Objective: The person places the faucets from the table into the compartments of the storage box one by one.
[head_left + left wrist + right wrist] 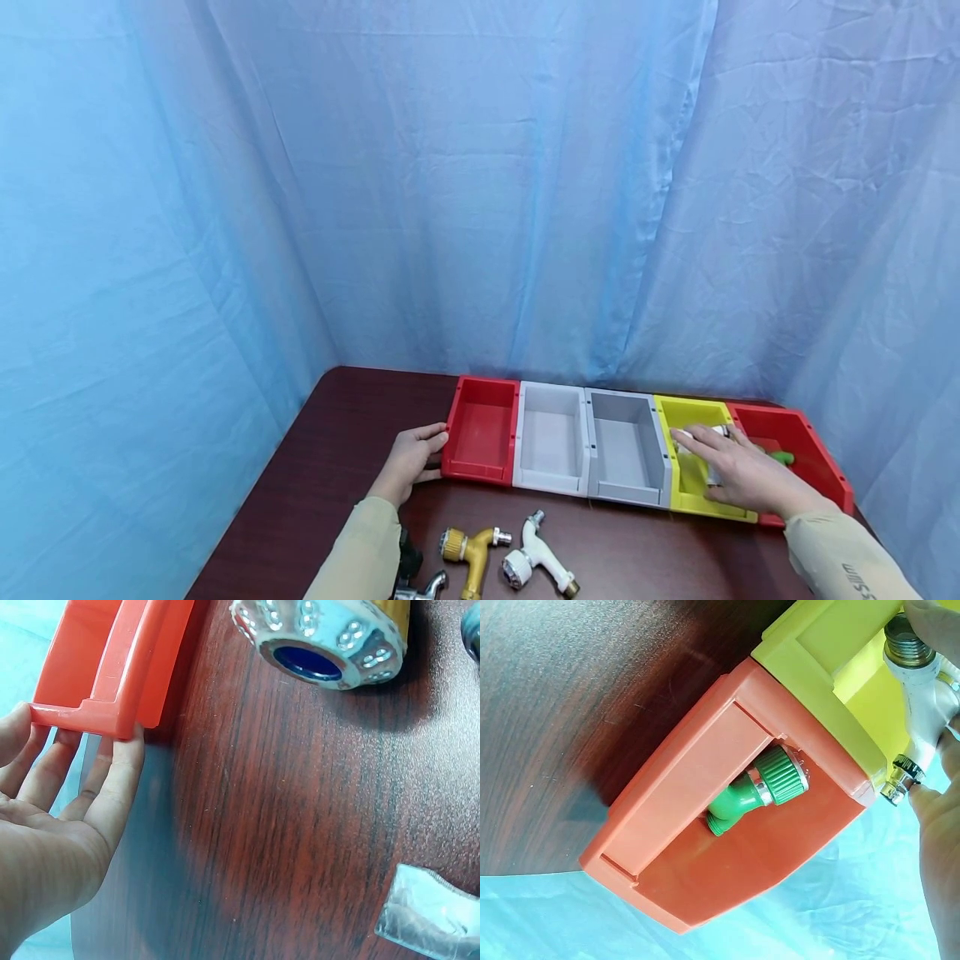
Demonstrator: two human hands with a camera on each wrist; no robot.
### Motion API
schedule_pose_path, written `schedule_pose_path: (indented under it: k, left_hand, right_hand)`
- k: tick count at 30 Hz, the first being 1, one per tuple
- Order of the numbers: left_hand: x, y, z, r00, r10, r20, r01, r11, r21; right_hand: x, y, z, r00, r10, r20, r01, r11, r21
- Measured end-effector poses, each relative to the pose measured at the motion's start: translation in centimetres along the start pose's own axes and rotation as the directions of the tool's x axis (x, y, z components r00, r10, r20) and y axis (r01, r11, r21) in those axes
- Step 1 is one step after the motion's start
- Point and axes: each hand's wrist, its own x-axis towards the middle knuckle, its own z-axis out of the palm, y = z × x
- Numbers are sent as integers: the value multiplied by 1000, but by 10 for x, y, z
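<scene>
My left hand (411, 458) touches the outer side of the left red bin (480, 473), its fingers fairly straight along the wall and the thumb by the rim in the left wrist view. Over at the yellow bin (716, 506), my right hand (750, 475) grips a white faucet (922, 701) with a brass threaded end and a small metal spout tip. The back of the hand hides much of this faucet in the head view. A green faucet (761, 787) lies inside the right red bin (660, 802).
A white bin (551, 483) and a grey bin (630, 493) stand in the row between. In front lie a yellow faucet (476, 554), another white faucet (536, 550) and a black-and-chrome faucet (420, 592), partly cut off. Blue curtains (480, 208) surround the table.
</scene>
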Motion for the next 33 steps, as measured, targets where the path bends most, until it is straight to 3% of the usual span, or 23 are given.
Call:
schedule_pose_path:
  k: [19, 33]
  left_hand:
    - [1, 0, 0, 1000, -8, -3, 8, 1000, -2]
    - [0, 0, 0, 1000, -6, 1, 6, 1000, -3]
  right_hand:
    - [0, 1, 2, 998, -41, -51, 39, 998, -39]
    - [-3, -1, -1, 1000, -19, 3, 19, 1000, -2]
